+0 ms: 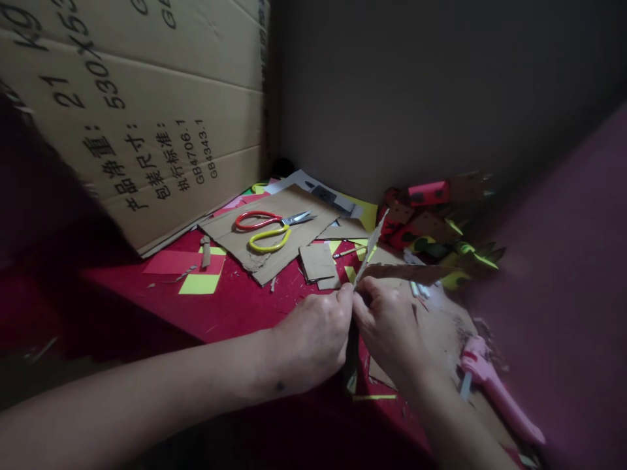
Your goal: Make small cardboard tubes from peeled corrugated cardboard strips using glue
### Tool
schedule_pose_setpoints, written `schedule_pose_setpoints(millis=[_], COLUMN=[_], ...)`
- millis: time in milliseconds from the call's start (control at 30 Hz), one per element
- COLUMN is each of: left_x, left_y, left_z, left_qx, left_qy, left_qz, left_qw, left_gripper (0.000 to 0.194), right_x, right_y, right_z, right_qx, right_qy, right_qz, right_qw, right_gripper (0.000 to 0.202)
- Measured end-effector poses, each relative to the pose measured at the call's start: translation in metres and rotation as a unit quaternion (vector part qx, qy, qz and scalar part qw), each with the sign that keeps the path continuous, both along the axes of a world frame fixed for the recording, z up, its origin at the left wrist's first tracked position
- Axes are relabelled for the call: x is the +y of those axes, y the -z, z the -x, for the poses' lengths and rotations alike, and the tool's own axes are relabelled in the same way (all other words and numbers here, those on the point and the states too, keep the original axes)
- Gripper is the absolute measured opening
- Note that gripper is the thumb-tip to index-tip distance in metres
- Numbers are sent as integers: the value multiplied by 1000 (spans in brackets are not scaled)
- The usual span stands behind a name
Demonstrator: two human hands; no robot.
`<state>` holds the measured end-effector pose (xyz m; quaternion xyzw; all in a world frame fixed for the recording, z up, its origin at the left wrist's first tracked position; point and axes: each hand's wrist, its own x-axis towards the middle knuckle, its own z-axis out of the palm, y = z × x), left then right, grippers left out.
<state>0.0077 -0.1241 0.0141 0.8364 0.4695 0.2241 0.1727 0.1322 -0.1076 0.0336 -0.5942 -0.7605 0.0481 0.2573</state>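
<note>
My left hand (318,333) and my right hand (389,320) meet above the red table, both closed with fingertips pinched together. Between them is a piece of cardboard (371,251), seen nearly edge-on, with one thin part rising from the fingers. Another cardboard edge (409,272) stretches to the right just above my right hand; whether it belongs to the same piece I cannot tell. Beyond my left hand lie small cardboard squares (317,262). Scissors (274,228) with one red and one yellow handle rest slightly open on a flat cardboard sheet (274,260).
A large printed cardboard box (186,78) stands at the back left. Red and green spotted paper-and-cardboard pieces (426,209) are heaped at the back right. A pink glue gun (499,388) lies at the right. Yellow paper scraps (200,283) and red paper (171,262) lie on the left.
</note>
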Motion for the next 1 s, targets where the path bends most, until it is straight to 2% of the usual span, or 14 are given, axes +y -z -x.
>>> schedule_pose_setpoints(millis=[200, 367, 533, 733, 867, 1000], left_x=[2, 4, 5, 10, 9, 2], left_y=[3, 7, 7, 4, -2, -3], left_z=[4, 6, 8, 10, 9, 6], left_qx=[-41, -95, -131, -142, -101, -30], left_qy=[-5, -13, -20, -37, -36, -34], left_qz=[5, 28, 43, 60, 61, 27], left_qw=[999, 995, 990, 987, 992, 999], left_gripper=[43, 39, 38, 39, 35, 33], right_x=[1, 1, 4, 5, 8, 11], right_y=[17, 22, 25, 29, 28, 20], right_z=[-5, -8, -13, -15, -15, -14], right_qx=[121, 203, 250, 297, 297, 211], right_qy=[-37, -24, -37, -41, -30, -18], right_qz=[12, 0, 19, 60, 84, 72], right_qw=[992, 979, 967, 952, 951, 975], right_gripper=[19, 22, 14, 14, 17, 18])
